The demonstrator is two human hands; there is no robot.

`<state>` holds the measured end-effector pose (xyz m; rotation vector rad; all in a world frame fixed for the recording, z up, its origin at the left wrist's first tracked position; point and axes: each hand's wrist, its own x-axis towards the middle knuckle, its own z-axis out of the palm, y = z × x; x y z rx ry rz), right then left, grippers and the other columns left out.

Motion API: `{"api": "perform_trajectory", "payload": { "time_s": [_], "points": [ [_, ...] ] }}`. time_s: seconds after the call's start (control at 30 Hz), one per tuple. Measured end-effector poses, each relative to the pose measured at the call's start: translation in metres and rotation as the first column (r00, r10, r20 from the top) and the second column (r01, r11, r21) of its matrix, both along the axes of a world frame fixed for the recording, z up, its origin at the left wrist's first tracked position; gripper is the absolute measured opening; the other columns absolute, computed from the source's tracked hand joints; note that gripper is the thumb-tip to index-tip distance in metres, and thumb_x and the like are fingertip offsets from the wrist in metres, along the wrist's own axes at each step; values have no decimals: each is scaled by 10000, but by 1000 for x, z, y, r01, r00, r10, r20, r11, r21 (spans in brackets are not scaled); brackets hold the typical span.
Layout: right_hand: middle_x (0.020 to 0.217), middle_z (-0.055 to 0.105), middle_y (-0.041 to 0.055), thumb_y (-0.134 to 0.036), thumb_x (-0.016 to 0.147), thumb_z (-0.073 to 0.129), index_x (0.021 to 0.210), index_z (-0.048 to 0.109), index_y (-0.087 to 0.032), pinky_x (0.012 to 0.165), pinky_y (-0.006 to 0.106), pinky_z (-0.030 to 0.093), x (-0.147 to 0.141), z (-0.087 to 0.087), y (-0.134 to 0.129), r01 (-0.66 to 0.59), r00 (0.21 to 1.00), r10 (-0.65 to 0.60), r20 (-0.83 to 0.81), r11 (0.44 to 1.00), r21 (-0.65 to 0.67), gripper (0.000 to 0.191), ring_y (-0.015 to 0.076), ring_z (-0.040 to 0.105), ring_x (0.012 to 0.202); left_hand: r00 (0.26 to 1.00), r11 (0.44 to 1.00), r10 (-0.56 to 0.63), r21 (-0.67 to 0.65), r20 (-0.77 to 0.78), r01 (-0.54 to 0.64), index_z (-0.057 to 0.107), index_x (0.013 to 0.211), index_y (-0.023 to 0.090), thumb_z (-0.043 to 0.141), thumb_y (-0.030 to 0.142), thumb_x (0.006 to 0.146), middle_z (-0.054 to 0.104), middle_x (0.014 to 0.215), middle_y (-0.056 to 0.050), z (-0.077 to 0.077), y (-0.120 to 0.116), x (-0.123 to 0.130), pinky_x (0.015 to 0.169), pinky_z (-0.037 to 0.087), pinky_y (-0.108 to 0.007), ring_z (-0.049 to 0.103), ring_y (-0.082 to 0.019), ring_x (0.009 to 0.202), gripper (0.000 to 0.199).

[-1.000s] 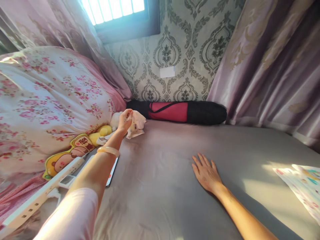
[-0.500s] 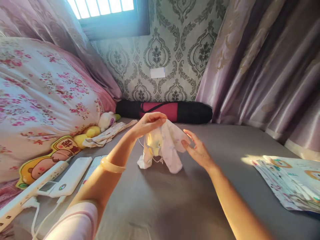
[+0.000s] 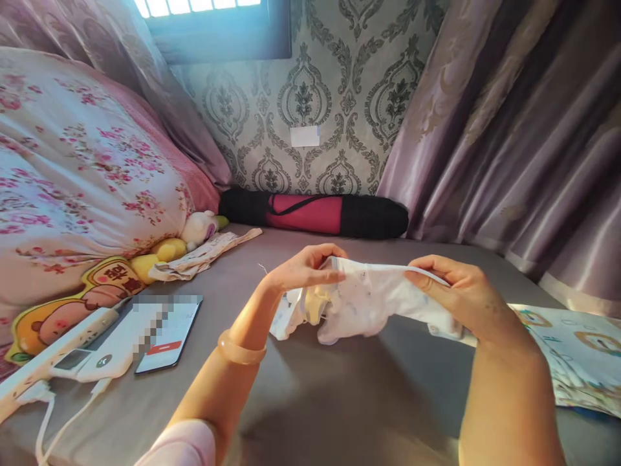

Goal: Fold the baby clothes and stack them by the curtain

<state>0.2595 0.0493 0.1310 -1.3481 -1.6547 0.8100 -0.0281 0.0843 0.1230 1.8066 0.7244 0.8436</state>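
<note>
A small white printed garment point(image 3: 363, 301), with a yellow patch on its left part, hangs stretched between my two hands above the bed. My left hand point(image 3: 308, 266) pinches its upper edge near the left end, thumb in front. At the other end my right hand point(image 3: 458, 291) grips the same edge, thumb laid along it. Between the hands the edge runs nearly straight, while the cloth below droops in loose folds close to the grey sheet point(image 3: 339, 414). Some fingertips are hidden behind the fabric.
On the left lie a phone point(image 3: 169, 336), a white power bank point(image 3: 104, 359), a power strip point(image 3: 63, 356), plush toys point(image 3: 198, 230) and a crumpled cloth point(image 3: 208, 254). Folded printed cloths point(image 3: 582, 349) are stacked at right. A black and red rolled bag point(image 3: 305, 213) lies along the wall.
My right hand, loosely at the garment's side before, has moved right and now grips its edge. The garment has gone from hanging off my left hand to spread sideways. My left hand is slightly lower.
</note>
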Motion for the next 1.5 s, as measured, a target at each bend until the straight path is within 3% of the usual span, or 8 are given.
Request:
{"api": "perform_trajectory", "payload": {
  "time_s": [0.1, 0.27, 0.37, 0.5, 0.67, 0.87, 1.2, 1.5],
  "points": [
    [620, 634, -6, -543, 757, 676, 827, 714, -204, 389, 235, 376, 18, -8, 0, -94, 991, 105, 81, 987, -132, 348, 131, 520, 454, 998, 999, -33, -12, -50, 32, 607, 1000, 177, 631, 261, 721, 567, 772, 19, -20, 3, 16, 574, 392, -219, 502, -123, 665, 292],
    [549, 573, -38, -374, 728, 667, 585, 648, -192, 423, 215, 349, 37, -40, 20, -226, 901, 312, 302, 931, -288, 233, 120, 507, 494, 969, 993, 117, 58, -219, -107, 645, 955, 178, 502, 162, 694, 582, 786, 9, -55, 10, 40, 603, 414, -229, 516, -140, 698, 297],
    [725, 692, 5, -334, 733, 667, 737, 722, -209, 579, 265, 484, 30, -48, 27, -248, 873, 334, 356, 932, -265, 136, 176, 623, 664, 971, 988, 123, 114, -203, -101, 675, 935, 192, 495, 181, 739, 607, 858, -13, -60, 11, 46, 654, 444, -245, 554, -154, 750, 266],
    [1155, 698, 72, -412, 846, 602, 1105, 714, -238, 920, 385, 497, 2, -53, 35, -270, 939, 284, 193, 958, -92, 332, 240, 628, 1070, 985, 992, 80, 111, -150, -63, 693, 935, 200, 529, 254, 790, 612, 832, -20, -60, 9, 48, 647, 446, -266, 552, -158, 720, 225],
    [1028, 717, 44, -439, 869, 593, 1135, 689, -187, 836, 342, 521, -25, -64, 42, -515, 857, 509, -76, 851, -103, 379, 199, 643, 956, 991, 992, 124, -2, -43, -124, 613, 904, 189, 617, 346, 793, 589, 750, 2, -59, 6, 51, 603, 430, -254, 521, -137, 666, 193],
    [763, 657, -11, -399, 820, 653, 870, 691, -183, 621, 247, 459, -29, -69, 42, -421, 907, 415, -70, 899, -123, 225, 133, 580, 688, 960, 976, 215, 72, -182, -205, 630, 860, 201, 592, 330, 816, 608, 756, -1, -52, 1, 41, 601, 433, -247, 537, -142, 684, 142],
    [731, 625, -10, -497, 761, 697, 811, 657, -172, 610, 251, 434, -11, -57, 43, -103, 982, 82, -170, 988, -118, 331, 125, 554, 654, 856, 932, 362, 125, -368, -340, 662, 934, 206, 610, 414, 801, 667, 894, -37, -51, -1, 0, 593, 470, -252, 585, -159, 696, 253],
    [701, 617, -6, -485, 733, 717, 785, 665, -167, 588, 249, 401, -10, -59, 45, -29, 989, 11, -144, 992, -120, 327, 133, 537, 645, 771, 965, 246, 221, -587, -140, 516, 704, 212, 609, 453, 804, 581, 693, 25, -37, -23, 29, 524, 356, -248, 508, -143, 620, 278]
  ]
}}
